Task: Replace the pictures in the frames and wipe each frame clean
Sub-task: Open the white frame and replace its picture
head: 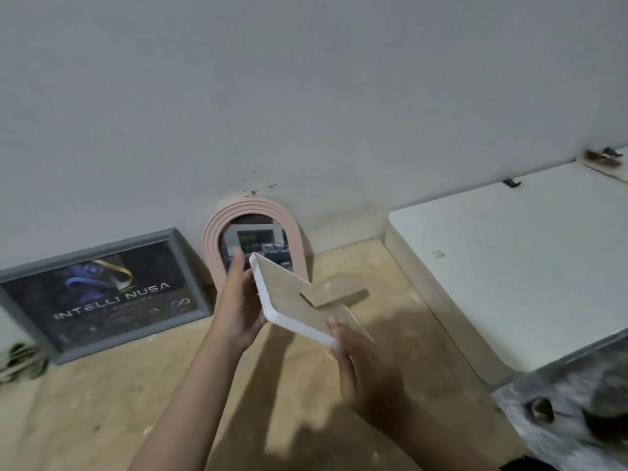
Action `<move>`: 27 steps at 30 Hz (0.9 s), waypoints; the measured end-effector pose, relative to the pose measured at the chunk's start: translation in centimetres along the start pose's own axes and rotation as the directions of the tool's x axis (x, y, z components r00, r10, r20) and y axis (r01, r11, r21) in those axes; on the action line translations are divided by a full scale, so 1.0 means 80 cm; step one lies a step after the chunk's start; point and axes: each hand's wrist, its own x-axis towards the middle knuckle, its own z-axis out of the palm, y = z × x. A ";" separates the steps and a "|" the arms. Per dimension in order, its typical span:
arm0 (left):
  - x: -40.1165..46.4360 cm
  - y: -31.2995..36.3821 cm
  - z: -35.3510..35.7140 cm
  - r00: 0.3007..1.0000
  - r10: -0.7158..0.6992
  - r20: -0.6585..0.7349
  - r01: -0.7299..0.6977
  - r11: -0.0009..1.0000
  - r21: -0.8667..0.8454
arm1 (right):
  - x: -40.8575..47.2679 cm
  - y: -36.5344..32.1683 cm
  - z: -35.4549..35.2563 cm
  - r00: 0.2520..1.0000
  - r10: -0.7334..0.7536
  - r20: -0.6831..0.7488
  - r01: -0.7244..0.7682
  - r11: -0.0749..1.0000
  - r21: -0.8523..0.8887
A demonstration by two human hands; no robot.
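Frame, white (268, 294), back-side up with stand flap out, held above the surface centre, left hand (238, 300) gripping its far-left edge, right hand (360, 362) pinching its near corner; risk: corner pinch slipping, frame dropping.

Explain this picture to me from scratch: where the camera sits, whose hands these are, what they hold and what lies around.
There is no machine here. A person wears a camera on the head, looking forward and down, so the two arms reaching in from below are that person's own. Both hands hold a white frame with its brown back and fold-out stand facing the camera. The left hand grips its far left edge; the right hand pinches its near corner. Behind, a grey frame with a dark poster and a pink arched frame lean against the wall on a wooden surface. A white table stands to the right.
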 end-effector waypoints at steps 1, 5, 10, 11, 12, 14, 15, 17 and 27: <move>-0.013 0.002 -0.016 1.000 -0.003 -0.027 0.003 1.000 -0.012 | -0.002 -0.005 0.009 0.998 -0.063 0.028 0.063 0.998 -0.018; -0.051 -0.006 -0.065 0.977 -0.079 -0.196 0.083 0.996 0.013 | -0.013 -0.020 0.037 0.971 -0.172 0.166 0.166 0.985 0.052; -0.088 -0.035 -0.129 0.944 -0.029 -0.328 0.030 1.000 0.000 | -0.038 -0.031 0.065 0.902 -0.191 0.387 0.112 0.969 0.218; -0.094 -0.042 -0.142 0.944 -0.003 -0.330 -0.002 1.000 -0.015 | -0.040 -0.026 0.071 0.892 -0.132 0.431 0.049 0.979 0.198; -0.100 -0.050 -0.153 0.942 0.018 -0.335 -0.030 0.999 -0.031 | -0.043 -0.021 0.077 0.879 -0.038 0.475 -0.044 0.986 0.161; -0.105 -0.069 -0.174 0.934 0.039 -0.356 -0.076 0.993 -0.091 | -0.048 -0.012 0.094 0.835 0.204 0.512 -0.301 0.947 0.112; -0.110 -0.077 -0.181 0.937 0.051 -0.345 -0.099 0.987 -0.126 | -0.049 -0.012 0.100 0.796 0.311 0.520 -0.429 0.895 0.122; -0.118 -0.099 -0.193 0.942 0.063 -0.330 -0.120 0.981 -0.155 | -0.050 -0.021 0.106 0.702 0.421 0.575 -0.577 0.809 0.112; -0.107 -0.169 -0.206 0.798 0.499 -0.339 -0.089 0.652 0.753 | -0.101 -0.040 0.118 0.549 0.479 0.685 -0.597 0.798 -0.080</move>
